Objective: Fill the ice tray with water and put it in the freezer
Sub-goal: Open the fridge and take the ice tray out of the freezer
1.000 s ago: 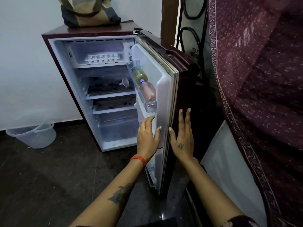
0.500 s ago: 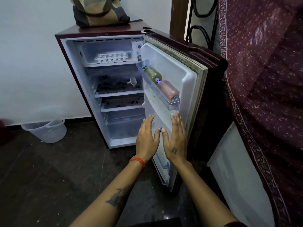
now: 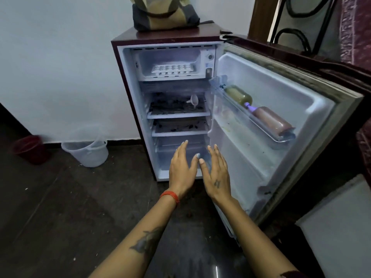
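A small maroon fridge (image 3: 128, 81) stands against the white wall, and its door (image 3: 281, 121) is swung wide to the right. In the freezer compartment (image 3: 144, 63) at the top lies a white ice tray (image 3: 172, 69). My left hand (image 3: 181, 167) and my right hand (image 3: 217, 173) are held out side by side, fingers straight, in front of the bottom drawer, and hold nothing. The thumbs nearly touch. Neither hand touches the door or the tray.
Two bottles (image 3: 267, 119) lie in the door shelf. A small funnel (image 3: 193, 100) sits on the upper shelf. A bag (image 3: 164, 15) rests on top of the fridge. A clear bucket (image 3: 86, 153) and a red bucket (image 3: 30, 149) stand on the dark floor at left.
The door has swung further open to the right. Both hands have come off the door's edge and now hover in front of the lower fridge. The view has shifted.
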